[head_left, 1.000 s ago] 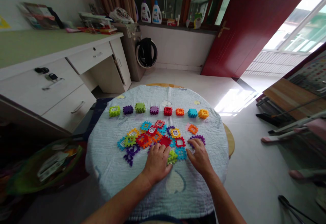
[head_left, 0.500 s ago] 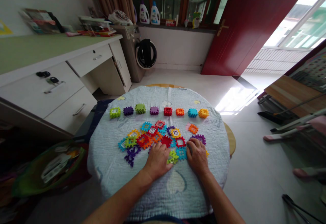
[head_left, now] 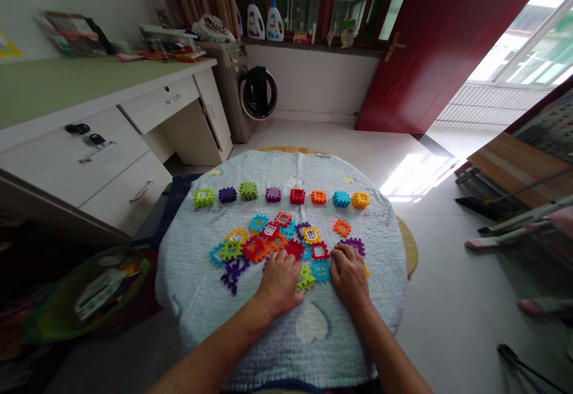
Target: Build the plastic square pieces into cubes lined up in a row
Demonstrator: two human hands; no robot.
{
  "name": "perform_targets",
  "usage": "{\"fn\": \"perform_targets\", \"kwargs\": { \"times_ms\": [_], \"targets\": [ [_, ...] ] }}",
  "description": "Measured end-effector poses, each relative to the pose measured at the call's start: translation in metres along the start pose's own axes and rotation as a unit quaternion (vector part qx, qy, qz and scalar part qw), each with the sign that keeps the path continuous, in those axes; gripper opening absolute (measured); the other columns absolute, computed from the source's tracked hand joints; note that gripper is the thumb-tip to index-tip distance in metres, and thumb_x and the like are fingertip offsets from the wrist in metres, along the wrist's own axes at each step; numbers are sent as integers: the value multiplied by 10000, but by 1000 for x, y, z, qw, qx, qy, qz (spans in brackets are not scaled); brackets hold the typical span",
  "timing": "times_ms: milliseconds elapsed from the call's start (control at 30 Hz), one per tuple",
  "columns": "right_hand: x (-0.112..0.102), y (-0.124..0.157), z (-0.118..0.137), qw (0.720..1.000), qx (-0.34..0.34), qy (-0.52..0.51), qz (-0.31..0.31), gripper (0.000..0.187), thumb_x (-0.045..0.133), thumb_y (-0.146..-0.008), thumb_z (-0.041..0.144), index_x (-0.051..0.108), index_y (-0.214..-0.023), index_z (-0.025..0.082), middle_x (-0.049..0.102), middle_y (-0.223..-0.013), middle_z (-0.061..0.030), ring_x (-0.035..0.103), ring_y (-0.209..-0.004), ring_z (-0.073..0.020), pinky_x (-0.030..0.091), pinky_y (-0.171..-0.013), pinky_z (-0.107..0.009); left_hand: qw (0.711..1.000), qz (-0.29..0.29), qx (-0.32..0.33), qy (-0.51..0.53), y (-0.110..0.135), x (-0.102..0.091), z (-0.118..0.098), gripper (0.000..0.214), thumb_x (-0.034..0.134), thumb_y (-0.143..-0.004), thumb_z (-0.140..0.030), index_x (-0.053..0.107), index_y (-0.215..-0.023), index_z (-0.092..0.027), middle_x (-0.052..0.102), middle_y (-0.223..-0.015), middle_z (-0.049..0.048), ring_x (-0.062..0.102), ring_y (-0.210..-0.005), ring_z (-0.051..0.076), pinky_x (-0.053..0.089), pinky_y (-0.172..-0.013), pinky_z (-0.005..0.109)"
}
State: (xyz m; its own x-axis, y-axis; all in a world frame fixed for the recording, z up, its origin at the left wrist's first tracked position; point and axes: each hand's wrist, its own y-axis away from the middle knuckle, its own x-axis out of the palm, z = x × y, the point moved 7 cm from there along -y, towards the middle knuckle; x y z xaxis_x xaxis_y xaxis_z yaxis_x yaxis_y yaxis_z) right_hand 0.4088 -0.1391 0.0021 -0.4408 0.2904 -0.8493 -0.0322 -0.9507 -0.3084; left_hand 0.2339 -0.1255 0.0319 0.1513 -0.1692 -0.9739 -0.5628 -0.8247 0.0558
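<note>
A pile of flat plastic interlocking tiles (head_left: pixel 273 240) in many colours lies on a round table under a pale blue quilted cloth (head_left: pixel 197 280). My left hand (head_left: pixel 280 280) rests palm down at the pile's near edge, fingers curled over tiles beside a lime-green tile (head_left: pixel 307 277). My right hand (head_left: pixel 350 273) lies over tiles next to a blue tile (head_left: pixel 321 270) and a purple tile (head_left: pixel 356 243); its fingers are bent and what they hold is hidden. A row of several assembled cubes (head_left: pixel 295 196) stands across the far side.
A white desk with drawers (head_left: pixel 111 143) stands to the left, a washing machine (head_left: pixel 244 92) behind it. A green bag (head_left: pixel 85 292) sits on the floor at the left. A red door (head_left: pixel 430 48) is at the back right, and folded frames (head_left: pixel 514 215) lie on the floor.
My right hand has drawn in leftwards from the purple tile toward the blue tile, fingers curling. The left hand has barely shifted.
</note>
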Motion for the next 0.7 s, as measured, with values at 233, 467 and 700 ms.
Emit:
{"fn": "perform_targets", "kwargs": {
  "times_ms": [233,467,700],
  "targets": [
    [-2,0,2,1000,-11,13,-4,200,473,-894,198,656,-975,208,597,-1101,-85,528,-1044,-225,391,-945,-400,1000,-20,-1,22,7,-21,20,340,733,-642,-424,683,-916,-229,673,-932,96,575,-965,315,459,-872,467],
    [3,2,-3,999,-34,29,-19,193,488,-895,252,659,-979,229,617,-1105,-88,560,-1052,-247,419,-929,-418,992,-15,-128,14,4,-83,124,356,667,-687,-438,698,-964,-215,674,-925,60,636,-795,210,481,-725,310],
    [6,0,-5,998,-38,47,-10,191,485,-899,269,657,-969,224,617,-1104,-90,571,-1021,-248,424,-913,-415,959,-19,-270,-81,-5,-134,261,392,649,-685,-473,715,-947,-190,720,-959,84,646,-898,245,452,-755,292]
  ]
}}
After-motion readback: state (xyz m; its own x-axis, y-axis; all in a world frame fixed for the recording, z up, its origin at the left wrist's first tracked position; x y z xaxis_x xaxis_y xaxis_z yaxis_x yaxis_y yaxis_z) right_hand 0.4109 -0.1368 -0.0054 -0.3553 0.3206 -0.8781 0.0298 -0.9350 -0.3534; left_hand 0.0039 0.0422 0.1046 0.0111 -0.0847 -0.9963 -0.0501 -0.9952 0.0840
